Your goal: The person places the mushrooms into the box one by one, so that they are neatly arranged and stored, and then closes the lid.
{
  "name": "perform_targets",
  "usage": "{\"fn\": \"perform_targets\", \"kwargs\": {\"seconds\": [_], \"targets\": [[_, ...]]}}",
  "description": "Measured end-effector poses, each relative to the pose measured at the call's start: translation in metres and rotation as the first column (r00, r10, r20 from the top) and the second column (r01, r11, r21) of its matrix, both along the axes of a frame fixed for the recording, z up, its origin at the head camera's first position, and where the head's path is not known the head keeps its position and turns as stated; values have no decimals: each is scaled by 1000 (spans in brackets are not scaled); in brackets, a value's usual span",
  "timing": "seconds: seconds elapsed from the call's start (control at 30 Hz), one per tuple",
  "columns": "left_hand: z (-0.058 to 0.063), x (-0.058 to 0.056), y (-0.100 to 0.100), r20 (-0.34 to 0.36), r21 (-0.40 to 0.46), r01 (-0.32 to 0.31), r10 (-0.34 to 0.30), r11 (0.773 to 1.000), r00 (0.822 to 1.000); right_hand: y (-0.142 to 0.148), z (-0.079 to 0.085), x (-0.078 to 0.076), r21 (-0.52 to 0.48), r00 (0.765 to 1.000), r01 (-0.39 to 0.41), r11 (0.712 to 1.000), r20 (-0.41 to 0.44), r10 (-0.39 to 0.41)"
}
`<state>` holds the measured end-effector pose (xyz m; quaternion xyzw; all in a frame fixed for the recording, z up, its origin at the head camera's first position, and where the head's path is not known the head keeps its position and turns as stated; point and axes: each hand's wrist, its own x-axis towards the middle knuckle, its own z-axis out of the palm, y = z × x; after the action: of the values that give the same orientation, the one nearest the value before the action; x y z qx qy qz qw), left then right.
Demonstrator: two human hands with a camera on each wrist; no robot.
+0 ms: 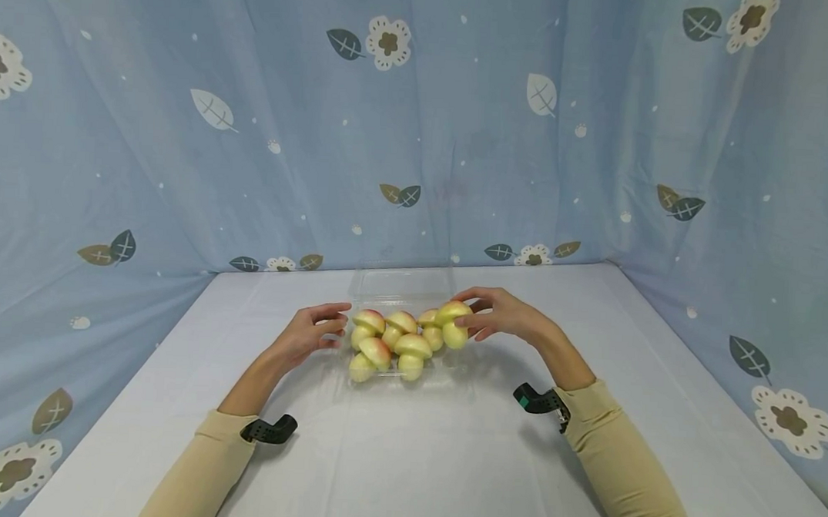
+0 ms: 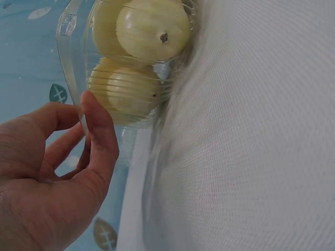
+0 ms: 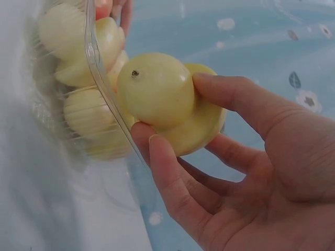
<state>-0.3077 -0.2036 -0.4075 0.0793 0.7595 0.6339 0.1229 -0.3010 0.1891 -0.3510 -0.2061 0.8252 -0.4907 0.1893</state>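
A clear plastic clamshell box (image 2: 68,47) sits on the table with its lid (image 1: 402,283) tipped back. Inside lie several pale yellow-green toy mushrooms (image 1: 413,346) with red-tinged caps. My left hand (image 1: 310,333) pinches the box's left rim between thumb and fingers, as the left wrist view shows. At the box's right side, my right hand (image 3: 261,151) grips one toy mushroom (image 3: 157,91) between thumb and fingertips. That mushroom is at rim height, its round stem end facing the right wrist camera and its cap behind.
A white cloth covers the table (image 1: 405,459). Blue curtains (image 1: 288,129) with leaf and flower prints hang behind it and along both sides. Each wrist wears a black strap mount (image 1: 271,430) over a tan sleeve (image 1: 200,465).
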Motion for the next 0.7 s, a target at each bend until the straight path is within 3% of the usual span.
{"fn": "perform_targets", "kwargs": {"seconds": [0.7], "targets": [[1,0,1,14,2,-7,7,1000,1000,-14,1,10,79,996,-53,995,-69,59]]}}
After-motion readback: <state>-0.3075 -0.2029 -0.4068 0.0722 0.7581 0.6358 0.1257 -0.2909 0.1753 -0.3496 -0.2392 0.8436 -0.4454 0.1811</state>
